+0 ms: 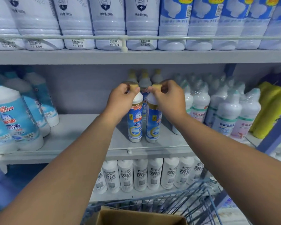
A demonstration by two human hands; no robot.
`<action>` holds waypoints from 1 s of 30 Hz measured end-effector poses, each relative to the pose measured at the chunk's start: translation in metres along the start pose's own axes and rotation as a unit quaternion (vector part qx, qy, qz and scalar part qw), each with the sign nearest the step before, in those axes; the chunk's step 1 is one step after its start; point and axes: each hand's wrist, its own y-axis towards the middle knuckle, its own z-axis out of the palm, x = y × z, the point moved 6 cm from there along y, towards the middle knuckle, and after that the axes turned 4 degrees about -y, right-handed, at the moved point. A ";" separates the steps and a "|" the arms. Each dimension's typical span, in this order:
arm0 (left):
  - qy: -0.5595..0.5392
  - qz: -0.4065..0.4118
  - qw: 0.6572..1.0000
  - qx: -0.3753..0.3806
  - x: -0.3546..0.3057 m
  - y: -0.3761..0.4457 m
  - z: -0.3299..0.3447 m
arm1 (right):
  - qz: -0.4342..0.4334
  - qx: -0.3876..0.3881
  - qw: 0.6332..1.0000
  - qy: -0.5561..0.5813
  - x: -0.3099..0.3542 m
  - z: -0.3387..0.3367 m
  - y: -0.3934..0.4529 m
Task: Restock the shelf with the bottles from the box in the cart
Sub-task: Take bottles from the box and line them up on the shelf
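Two blue-labelled bottles with gold caps stand side by side on the middle shelf (81, 127). My left hand (120, 101) grips the cap and neck of the left bottle (135, 120). My right hand (170, 98) grips the cap and neck of the right bottle (153, 122). Both bottle bases rest on the shelf board near its front rail. Behind them stand several more gold-capped bottles (144, 78). The cardboard box (136, 216) sits in the wire cart (201, 195) at the bottom edge; its contents are hidden.
Large blue-and-white bottles (15, 120) fill the shelf's left part, with a bare gap between them and my bottles. Wrapped white bottles (225, 109) and yellow ones (271, 109) stand to the right. The upper shelf (136, 56) carries big white bottles; the lower one holds white bottles (139, 174).
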 end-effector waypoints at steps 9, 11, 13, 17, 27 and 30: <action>0.008 0.000 1.000 0.006 0.011 0.004 0.007 | 0.026 -0.002 1.000 -0.004 -0.023 0.015 0.008; 0.033 -0.004 0.999 -0.004 0.014 0.000 0.007 | 0.037 0.034 0.998 0.032 -0.036 0.022 -0.002; 0.061 0.000 0.998 -0.016 0.018 -0.004 0.006 | 0.044 0.074 0.994 0.064 -0.056 0.029 -0.018; 0.048 -0.007 0.999 0.002 0.045 -0.023 0.008 | 0.045 0.158 0.983 0.085 -0.092 0.049 -0.057; 0.177 -0.064 0.982 0.019 0.135 -0.055 0.007 | 0.053 0.174 0.982 0.044 -0.116 0.074 -0.072; 0.176 -0.063 0.982 0.017 0.139 -0.052 0.006 | 0.047 0.134 0.990 -0.019 -0.118 0.078 -0.070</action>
